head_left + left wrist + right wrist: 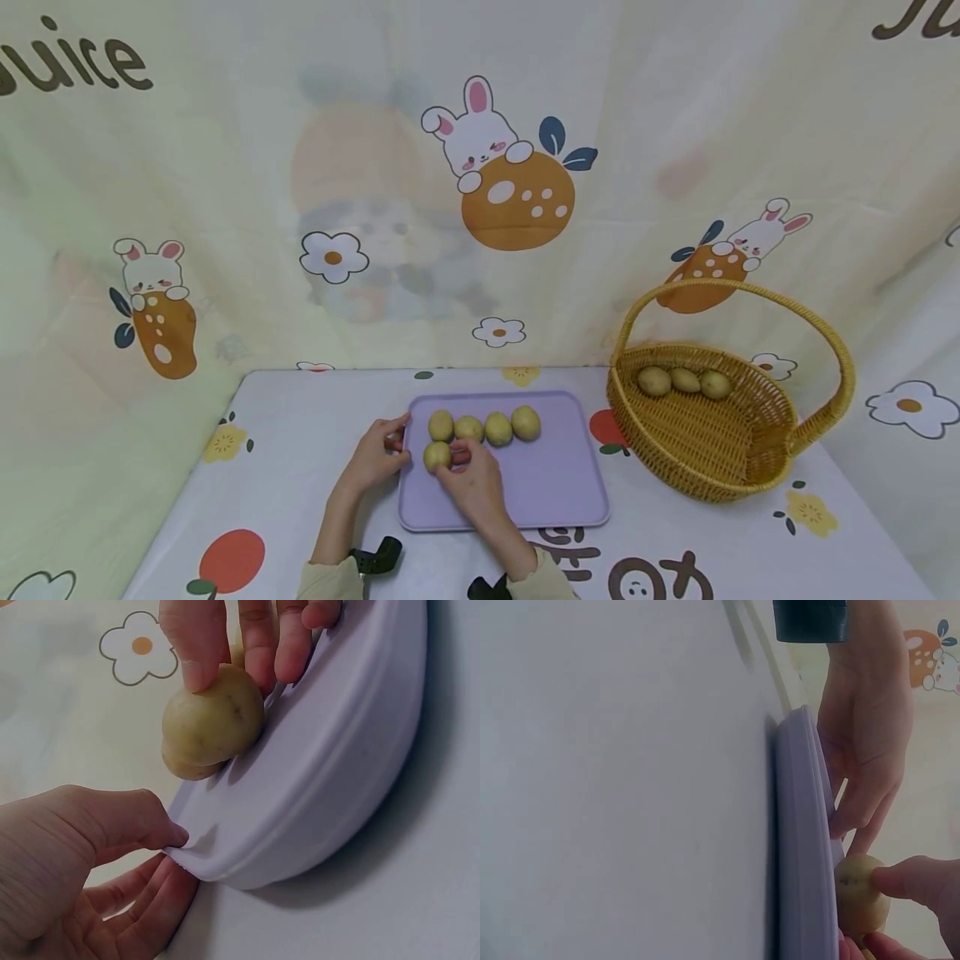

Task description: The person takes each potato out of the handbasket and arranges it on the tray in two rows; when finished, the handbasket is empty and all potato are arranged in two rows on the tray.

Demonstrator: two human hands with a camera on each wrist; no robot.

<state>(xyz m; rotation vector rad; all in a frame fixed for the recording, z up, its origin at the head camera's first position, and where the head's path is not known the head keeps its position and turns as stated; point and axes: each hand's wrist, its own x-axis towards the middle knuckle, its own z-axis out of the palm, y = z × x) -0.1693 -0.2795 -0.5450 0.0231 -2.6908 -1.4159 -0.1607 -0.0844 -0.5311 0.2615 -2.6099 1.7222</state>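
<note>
Step in hand, as I read it: setting potatoes out on the tray [540, 492], now at the first spot of a second, nearer row. The right hand [476, 485] has thumb and fingers clamped on the held potato [437, 457], at the tray's left side, just near of the leftmost one in the far row [498, 429]. That row is four potatoes, left to middle, tight side by side. Can't tell whether the held one bears on the tray floor or hangs just over it.

The left hand [372, 458] is clamped on the tray's left rim, thumb on top, fingers below; looks like it's there to steady it.

Tray lies flat on the desk [300, 442]. Basket [697, 486] is to its right, handle up, with the spare potatoes [685, 381], three of them, against its far left wall.

Next move, my guess: seat this one, spread thumb and fingers evenly, lift clear without nudging the far row. After that it'd call for a reach right into the basket, coming in under the handle. Risk: round things on a smooth floor, so a sloppy release could roll one. Keep the rim held.
</note>
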